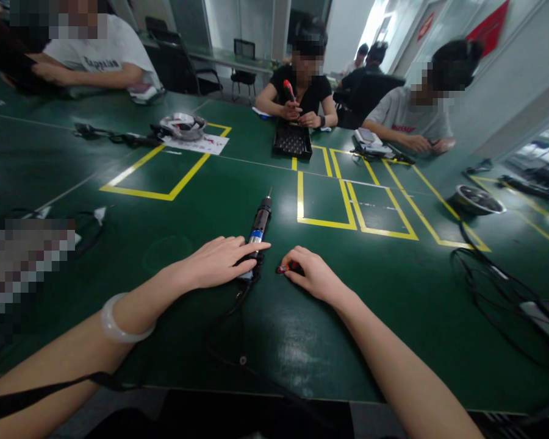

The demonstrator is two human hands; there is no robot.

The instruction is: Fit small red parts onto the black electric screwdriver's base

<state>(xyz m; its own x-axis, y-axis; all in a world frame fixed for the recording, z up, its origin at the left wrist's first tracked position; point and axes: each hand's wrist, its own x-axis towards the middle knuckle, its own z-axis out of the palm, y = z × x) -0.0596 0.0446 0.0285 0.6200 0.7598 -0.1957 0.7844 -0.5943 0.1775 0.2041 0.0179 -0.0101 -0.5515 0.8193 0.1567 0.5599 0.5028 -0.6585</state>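
A black electric screwdriver (260, 222) with a blue band lies on the green table (201, 183), tip pointing away from me, its cord trailing toward the near edge. My left hand (219, 262) rests flat over the tool's rear end, fingers stretched out and touching it. My right hand (313, 274) lies just to the right, fingers curled around a small red object (282, 269) on the table top.
Yellow tape rectangles (324, 201) mark the table. A black parts tray (292, 141) sits before a person opposite. A bowl on paper (183, 126) lies far left, a round dish (476, 200) and cables (498, 286) at right. Other people sit around the table.
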